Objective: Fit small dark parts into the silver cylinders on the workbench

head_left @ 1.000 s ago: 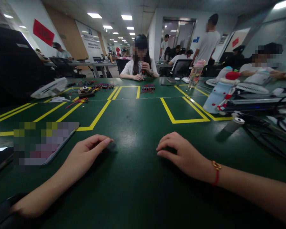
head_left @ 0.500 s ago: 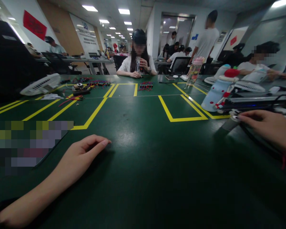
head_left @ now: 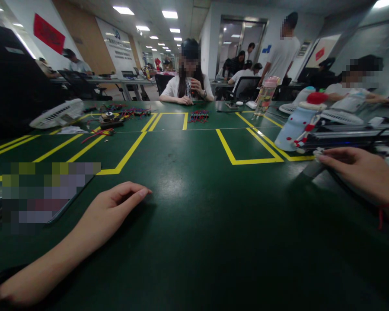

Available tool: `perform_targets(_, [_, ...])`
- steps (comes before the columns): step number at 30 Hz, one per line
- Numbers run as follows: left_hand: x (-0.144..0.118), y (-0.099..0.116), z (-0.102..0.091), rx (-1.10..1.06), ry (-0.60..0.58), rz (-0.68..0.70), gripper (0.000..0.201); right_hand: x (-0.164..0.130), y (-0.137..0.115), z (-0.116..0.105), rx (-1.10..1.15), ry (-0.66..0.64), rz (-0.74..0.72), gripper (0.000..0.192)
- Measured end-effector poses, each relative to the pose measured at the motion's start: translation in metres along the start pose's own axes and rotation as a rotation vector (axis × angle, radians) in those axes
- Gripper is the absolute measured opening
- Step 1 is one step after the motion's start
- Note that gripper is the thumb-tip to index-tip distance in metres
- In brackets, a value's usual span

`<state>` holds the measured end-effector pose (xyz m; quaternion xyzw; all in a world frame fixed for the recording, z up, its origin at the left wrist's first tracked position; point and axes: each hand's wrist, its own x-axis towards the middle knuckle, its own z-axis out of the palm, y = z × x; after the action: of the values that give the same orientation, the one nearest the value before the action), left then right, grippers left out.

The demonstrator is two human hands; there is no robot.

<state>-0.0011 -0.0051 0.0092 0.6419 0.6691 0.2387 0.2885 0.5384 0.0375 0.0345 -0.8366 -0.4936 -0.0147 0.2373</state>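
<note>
My left hand [head_left: 112, 209] lies palm down on the green table [head_left: 194, 224], fingers loosely together, holding nothing. Beside it on the left lies a flat dark device [head_left: 52, 194] with a blurred face. My right hand [head_left: 359, 172] is stretched out to the right side of the table. Its fingertips close on the silver-capped end of a small dark grey cylinder [head_left: 311, 167] that lies on the table. A red cord is around my right wrist.
A light blue bottle with a red cap [head_left: 294, 125] lies by a black device with cables [head_left: 346, 139]. Farther off are a pink-lidded bottle [head_left: 266, 95], a wire bundle [head_left: 199, 115], a white fan [head_left: 56, 114] and loose parts [head_left: 110, 121]. A person [head_left: 188, 86] sits opposite.
My right hand left the table's middle and reached right to the small cylinder, where it has stayed for the last half second. My left hand has not moved.
</note>
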Motion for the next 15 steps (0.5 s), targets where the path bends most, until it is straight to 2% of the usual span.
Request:
perform_targets(5, [0.001,-0.004,0.0,0.002,-0.003,0.004,0.04,0.002,0.001,0.001,-0.009,0.041,0.023,0.042])
perform_targets(9, [0.001,-0.005,0.0,0.001,0.007,0.007,0.041,0.0,0.0,0.0,0.073,0.007,0.048,0.035])
perform_targets(12, [-0.001,-0.001,0.0,0.001,0.016,0.013,0.041,-0.006,-0.006,-0.003,0.186,-0.068,0.042,0.042])
perform_targets(15, [-0.003,0.005,0.0,0.002,0.022,0.0,0.039,-0.011,-0.012,-0.005,0.118,-0.093,0.053,0.053])
